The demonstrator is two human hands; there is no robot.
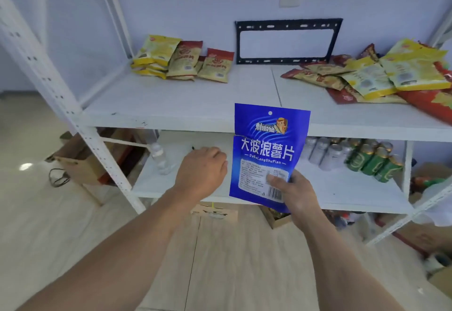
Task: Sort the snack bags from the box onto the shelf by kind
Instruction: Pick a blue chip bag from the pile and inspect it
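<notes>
- In front of the person, the white shelf [171, 105] holds sorted bags [181, 60] back left and a mixed pile [367, 78] right.
- The blue bag [265, 154] hangs upright, pinched low by the right hand [293, 193]; that grip could let it flop or slip.
- The left hand [203, 171] is loosely curled, holding nothing.
- No blue group exists yet; setting it too near the yellow or red bags would muddle the kinds.

- Bright, even indoor light with a cool bluish cast on the wall [195, 5].
- White glare spot on the glossy floor [25, 166] at left.
- Soft, weak shadows under the shelf [171, 105].
- Strong wide-angle bending: the shelf post [49, 78] curves at the edges.
- Whole frame slightly soft; the cans [367, 159] and right-edge clutter are blurred.
- Print on the blue bag [267, 154] is readable.
</notes>
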